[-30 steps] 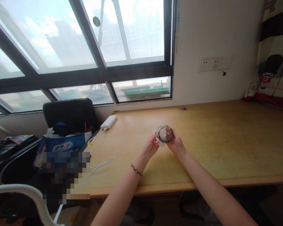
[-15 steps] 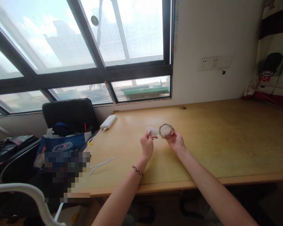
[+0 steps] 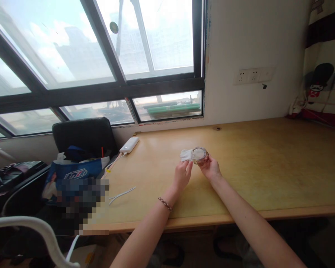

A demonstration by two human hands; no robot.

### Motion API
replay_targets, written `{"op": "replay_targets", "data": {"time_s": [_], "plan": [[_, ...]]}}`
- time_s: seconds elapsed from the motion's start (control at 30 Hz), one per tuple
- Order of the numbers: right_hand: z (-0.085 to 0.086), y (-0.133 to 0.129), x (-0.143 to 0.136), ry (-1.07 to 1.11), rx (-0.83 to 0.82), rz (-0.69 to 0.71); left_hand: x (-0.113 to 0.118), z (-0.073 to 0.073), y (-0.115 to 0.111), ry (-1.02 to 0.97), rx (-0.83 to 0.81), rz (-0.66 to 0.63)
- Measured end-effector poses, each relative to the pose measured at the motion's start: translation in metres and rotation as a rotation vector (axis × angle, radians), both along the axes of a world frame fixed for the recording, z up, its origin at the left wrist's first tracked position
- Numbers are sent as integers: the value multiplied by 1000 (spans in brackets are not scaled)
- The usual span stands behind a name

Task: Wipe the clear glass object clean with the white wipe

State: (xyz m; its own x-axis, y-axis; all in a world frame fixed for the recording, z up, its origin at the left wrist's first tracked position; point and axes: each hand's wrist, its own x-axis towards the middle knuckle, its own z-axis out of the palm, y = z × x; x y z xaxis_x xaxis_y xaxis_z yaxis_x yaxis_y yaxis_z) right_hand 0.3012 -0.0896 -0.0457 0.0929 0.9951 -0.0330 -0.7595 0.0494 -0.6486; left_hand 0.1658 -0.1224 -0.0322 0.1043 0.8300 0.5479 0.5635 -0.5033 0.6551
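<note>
Over the middle of the wooden table (image 3: 254, 167), my right hand (image 3: 210, 169) is wrapped round the right side of a round clear glass jar (image 3: 200, 154), its circular face turned up toward the camera. A crumpled white tissue (image 3: 186, 155) touches the jar's left side. My left hand (image 3: 182, 173) holds the tissue from below with its fingers close together; the fingertips are partly hidden by it. A braided bracelet is on my left wrist.
A white power bank (image 3: 129, 145) with a cable lies at the table's back left. Another white cable (image 3: 123, 195) is nearer. Left of the table, a black chair (image 3: 83, 136) holds a blue bag (image 3: 75, 175).
My left hand and the tissue have moved right, and the tissue now meets the jar's left side. The jar has shifted slightly right with my right hand.
</note>
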Motion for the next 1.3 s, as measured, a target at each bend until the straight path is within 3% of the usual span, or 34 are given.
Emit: {"op": "replay_targets", "data": {"time_s": [0.2,0.37,0.53,0.73,1.07,1.2,1.3], "plan": [[4,-6,-7,-29,-24,152,-3,6,9,-454,-156,-112],[9,-13,-13,39,-138,274,-8,11,15,-614,-319,-277],[12,-18,-20,4,-265,329,-11,11,14,-588,-367,-309],[7,-19,-28,-33,-307,393,-12,9,15,-455,-288,-378],[3,-13,-23,54,-256,266,-10,11,17,-451,-259,-214],[-2,-7,-15,132,-227,233,-13,6,21,-514,-295,-202],[-5,-3,-11,150,-225,192,-12,2,21,-469,-234,-186]]}}
